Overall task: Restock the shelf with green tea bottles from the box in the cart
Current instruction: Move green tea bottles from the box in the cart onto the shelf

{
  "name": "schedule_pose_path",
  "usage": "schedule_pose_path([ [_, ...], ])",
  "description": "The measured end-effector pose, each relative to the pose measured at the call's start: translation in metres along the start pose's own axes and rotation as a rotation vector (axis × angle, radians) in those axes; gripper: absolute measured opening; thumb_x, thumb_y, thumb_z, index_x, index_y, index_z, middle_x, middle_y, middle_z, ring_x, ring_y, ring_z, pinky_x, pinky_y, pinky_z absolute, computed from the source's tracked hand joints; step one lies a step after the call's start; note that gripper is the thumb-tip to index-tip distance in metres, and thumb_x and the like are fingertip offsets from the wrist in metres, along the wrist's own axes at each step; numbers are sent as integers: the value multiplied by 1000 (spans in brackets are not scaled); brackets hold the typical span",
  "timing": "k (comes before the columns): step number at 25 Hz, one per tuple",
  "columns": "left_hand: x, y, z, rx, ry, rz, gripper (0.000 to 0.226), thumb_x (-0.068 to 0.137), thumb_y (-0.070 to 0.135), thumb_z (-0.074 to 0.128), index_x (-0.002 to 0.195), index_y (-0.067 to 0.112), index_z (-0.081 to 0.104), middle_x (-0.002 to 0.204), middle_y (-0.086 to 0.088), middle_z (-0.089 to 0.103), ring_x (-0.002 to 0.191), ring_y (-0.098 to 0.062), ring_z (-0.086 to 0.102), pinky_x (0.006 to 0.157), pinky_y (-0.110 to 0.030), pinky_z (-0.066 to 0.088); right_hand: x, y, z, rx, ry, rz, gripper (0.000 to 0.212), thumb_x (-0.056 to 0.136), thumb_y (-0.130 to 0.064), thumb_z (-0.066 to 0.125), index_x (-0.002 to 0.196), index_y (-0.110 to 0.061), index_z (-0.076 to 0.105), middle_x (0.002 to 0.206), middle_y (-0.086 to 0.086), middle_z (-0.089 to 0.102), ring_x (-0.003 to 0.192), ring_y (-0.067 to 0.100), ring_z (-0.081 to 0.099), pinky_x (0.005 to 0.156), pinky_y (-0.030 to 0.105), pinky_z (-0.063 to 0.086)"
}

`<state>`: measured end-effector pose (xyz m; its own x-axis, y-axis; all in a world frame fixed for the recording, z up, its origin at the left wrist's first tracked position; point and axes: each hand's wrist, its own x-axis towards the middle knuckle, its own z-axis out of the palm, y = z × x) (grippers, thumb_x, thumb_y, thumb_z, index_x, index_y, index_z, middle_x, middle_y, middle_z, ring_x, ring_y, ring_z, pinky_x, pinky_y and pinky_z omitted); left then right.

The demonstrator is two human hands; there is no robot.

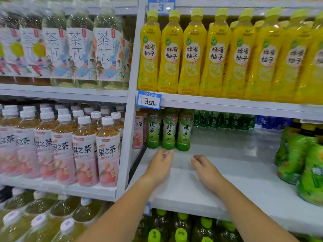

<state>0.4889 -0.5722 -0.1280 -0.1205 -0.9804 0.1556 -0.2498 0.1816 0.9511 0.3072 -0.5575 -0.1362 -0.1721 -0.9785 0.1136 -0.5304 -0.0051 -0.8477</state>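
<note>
Three green-labelled plastic green tea bottles (168, 130) are stood upright side by side at the left of the white metal shelf (227, 163), next to a pink-labelled peach tea bottle (138, 130). The left hand (161, 165) is held just before the middle bottle's base, its grip loose and empty; contact cannot be told. The right hand (206, 170) is held low over the shelf, fingers loosely curled, nothing gripped.

The green tea bottles (168, 131) are showing 绿茶; the yellow bottles (170, 55) are reading 蜂蜜柚子; the price tag (149, 100) is displaying 3.00.
</note>
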Motion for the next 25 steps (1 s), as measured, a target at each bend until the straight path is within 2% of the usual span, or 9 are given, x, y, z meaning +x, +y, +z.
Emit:
schedule_pose_path([
  [3, -26, 3, -6, -17, -24, 4, 57, 105, 49, 40, 154, 20, 35, 150, 1, 45, 138, -17, 43, 109, -29, 30, -31, -2, -11, 6, -78, 20, 50, 107, -42, 40, 151, -19, 40, 152, 2, 44, 138, 20, 42, 101, 27, 31],
  [8, -66, 15, -9, 32, -97, -89, 57, 101, 56, 44, 149, 24, 41, 144, 3, 51, 130, -18, 51, 113, -38, 39, -82, -8, -37, 56, -127, 122, 49, 106, -46, 40, 151, -27, 39, 153, -5, 41, 137, 16, 40, 102, 29, 31],
  [10, -96, 28, -6, 58, -173, -163, 53, 103, 53, 44, 147, 25, 41, 141, 6, 51, 127, -14, 50, 99, -24, 45, -113, -13, -47, 78, -160, 182, 47, 106, -44, 41, 150, -27, 41, 152, -6, 43, 129, 12, 42, 96, 27, 36],
  [12, -117, 59, -7, 88, -223, -274, 50, 104, 50, 42, 148, 26, 41, 138, 7, 49, 120, -9, 49, 79, -10, 42, -138, -27, -69, 89, -184, 286, 47, 106, -43, 42, 150, -27, 42, 150, -7, 45, 123, 9, 44, 92, 25, 41],
  [14, -141, 71, -9, 125, -255, -281, 50, 105, 49, 41, 148, 25, 41, 139, 7, 49, 115, -8, 47, 86, -18, 39, -162, -32, -74, 67, -204, 287, 47, 106, -45, 41, 150, -28, 42, 148, -8, 47, 123, 8, 45, 97, 28, 40],
  [16, -151, 94, -11, 202, -298, -349, 50, 105, 50, 41, 147, 25, 44, 138, 9, 50, 114, -6, 46, 92, -21, 33, -177, -47, -96, 52, -222, 378, 47, 107, -43, 40, 149, -25, 42, 144, -7, 48, 122, 6, 44, 97, 26, 35],
  [18, -175, 117, -14, 245, -341, -379, 47, 105, 46, 42, 144, 21, 50, 134, 10, 54, 114, -3, 47, 90, -16, 32, -201, -59, -114, 60, -246, 453, 48, 107, -40, 41, 150, -20, 41, 146, -2, 49, 125, 10, 46, 97, 26, 34],
  [22, -205, 170, -20, 262, -418, -458, 48, 104, 46, 46, 143, 19, 52, 135, 4, 57, 117, -9, 54, 87, -21, 39, -252, -86, -158, 106, -260, 614, 53, 106, -42, 41, 154, -20, 37, 155, 3, 44, 138, 20, 45, 108, 35, 37],
  [25, -227, 210, -24, 264, -499, -485, 51, 104, 49, 45, 145, 20, 49, 139, 3, 55, 118, -9, 51, 93, -25, 39, -286, -110, -196, 154, -236, 716, 53, 107, -41, 40, 156, -20, 34, 159, 2, 37, 143, 22, 39, 101, 32, 39],
])
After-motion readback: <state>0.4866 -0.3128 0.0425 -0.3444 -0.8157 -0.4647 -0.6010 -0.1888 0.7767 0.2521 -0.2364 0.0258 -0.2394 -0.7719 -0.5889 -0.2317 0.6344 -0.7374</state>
